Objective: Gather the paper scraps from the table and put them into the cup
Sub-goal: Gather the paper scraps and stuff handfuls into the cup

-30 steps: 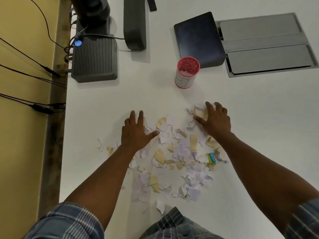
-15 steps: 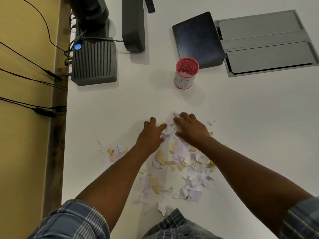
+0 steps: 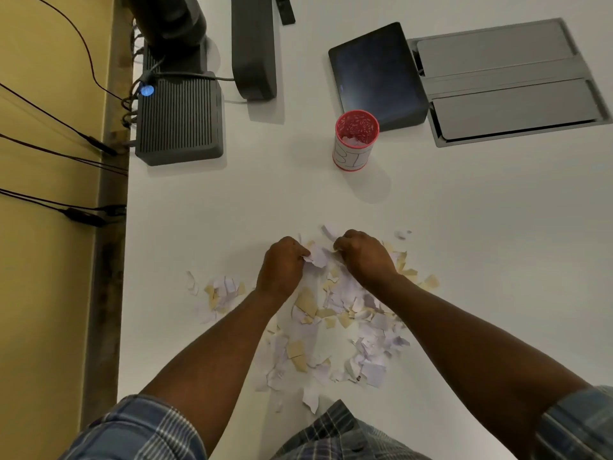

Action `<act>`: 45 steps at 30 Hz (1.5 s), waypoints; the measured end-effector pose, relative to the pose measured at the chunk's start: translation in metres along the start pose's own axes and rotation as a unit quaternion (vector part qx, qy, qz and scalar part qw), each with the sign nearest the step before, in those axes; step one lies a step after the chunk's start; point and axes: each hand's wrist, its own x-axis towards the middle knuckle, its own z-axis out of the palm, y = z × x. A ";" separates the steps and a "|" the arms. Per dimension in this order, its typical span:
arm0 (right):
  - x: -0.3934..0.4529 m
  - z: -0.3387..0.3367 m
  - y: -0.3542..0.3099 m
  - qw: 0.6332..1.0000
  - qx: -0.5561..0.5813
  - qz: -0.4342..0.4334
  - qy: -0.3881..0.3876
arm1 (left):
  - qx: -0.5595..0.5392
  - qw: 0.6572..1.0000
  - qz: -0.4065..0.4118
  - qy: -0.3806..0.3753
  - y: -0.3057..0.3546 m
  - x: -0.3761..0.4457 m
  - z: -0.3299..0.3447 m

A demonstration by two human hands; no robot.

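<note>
Meanwhile both hands' grips, left hand (image 3: 282,270) and right hand (image 3: 365,257), clench paper scraps (image 3: 316,257); cup (image 3: 353,144) reads "BI".

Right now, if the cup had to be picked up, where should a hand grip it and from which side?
Grip the cup around its mid wall, coming from the near side. It stands upright with its round mouth open, and a dark tablet sits close behind it, so the near and left sides look freest.
</note>
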 end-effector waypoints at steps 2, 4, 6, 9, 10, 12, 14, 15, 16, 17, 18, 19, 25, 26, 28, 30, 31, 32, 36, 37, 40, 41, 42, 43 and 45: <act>0.001 -0.004 0.002 0.998 0.054 0.019 0.035 | -0.037 0.999 -0.011 0.037 0.003 0.004 -0.006; 0.004 -0.011 0.003 0.992 0.100 0.042 0.066 | -0.074 0.995 -0.017 0.072 0.007 0.010 -0.014; 0.009 -0.022 0.003 0.982 0.141 0.069 0.103 | -0.104 0.990 -0.026 0.093 0.012 0.018 -0.023; 0.015 -0.045 0.006 0.961 0.189 0.106 0.170 | -0.144 0.983 -0.045 0.103 0.022 0.034 -0.037; 0.017 -0.053 0.007 0.953 0.208 0.118 0.186 | -0.159 0.980 -0.049 0.106 0.026 0.040 -0.041; 0.025 -0.069 0.012 0.938 0.239 0.144 0.207 | -0.185 0.975 -0.060 0.110 0.034 0.054 -0.049; 0.036 -0.085 0.018 0.923 0.264 0.165 0.228 | -0.203 0.970 -0.071 0.111 0.045 0.070 -0.055; 0.041 -0.093 0.021 0.915 0.276 0.171 0.241 | -0.209 0.969 -0.074 0.112 0.051 0.079 -0.058; 0.047 -0.101 0.024 0.907 0.287 0.175 0.255 | -0.213 0.967 -0.075 0.113 0.058 0.089 -0.060; 0.051 -0.108 0.027 0.898 0.297 0.181 0.268 | -0.219 0.966 -0.073 0.114 0.066 0.099 -0.063; 0.055 -0.114 0.031 0.890 0.307 0.190 0.278 | -0.223 0.966 -0.066 0.115 0.075 0.110 -0.065; 0.058 -0.119 0.034 0.883 0.315 0.201 0.285 | -0.224 0.966 -0.056 0.117 0.085 0.121 -0.067; 0.062 -0.127 0.052 0.858 0.336 0.230 0.313 | -0.134 0.983 0.012 0.128 0.141 0.182 -0.062; 0.062 -0.127 0.054 0.855 0.340 0.231 0.316 | -0.100 0.988 0.017 0.120 0.145 0.190 -0.057; 0.061 -0.127 0.057 0.850 0.344 0.235 0.323 | -0.033 0.995 0.025 0.090 0.149 0.204 -0.048; 0.061 -0.127 0.060 0.847 0.347 0.239 0.326 | 0.040 0.998 0.027 0.044 0.148 0.213 -0.043; 0.062 -0.127 0.061 0.846 0.348 0.238 0.327 | 0.069 0.997 0.032 0.023 0.148 0.215 -0.041; 0.063 -0.127 0.062 0.846 0.350 0.237 0.326 | 0.089 0.995 0.038 0.004 0.148 0.217 -0.040; 0.073 -0.126 0.062 0.856 0.342 0.234 0.310 | 0.086 0.994 0.056 -0.028 0.147 0.218 -0.045; 0.076 -0.126 0.061 0.859 0.340 0.230 0.307 | 0.082 0.994 0.057 -0.034 0.146 0.216 -0.048; 0.091 -0.128 0.059 0.866 0.334 0.208 0.310 | 0.057 0.996 0.056 -0.025 0.141 0.211 -0.058; 0.097 -0.129 0.058 0.867 0.330 0.203 0.314 | 0.044 0.997 0.055 -0.012 0.138 0.208 -0.061; 0.103 -0.131 0.058 0.869 0.325 0.198 0.317 | 0.029 0.998 0.053 0.006 0.134 0.204 -0.064; 0.110 -0.132 0.056 0.873 0.316 0.192 0.318 | 0.009 0.999 0.047 0.025 0.128 0.200 -0.067; 0.122 -0.135 0.053 0.892 0.283 0.172 0.308 | -0.032 0.997 0.030 0.061 0.115 0.186 -0.071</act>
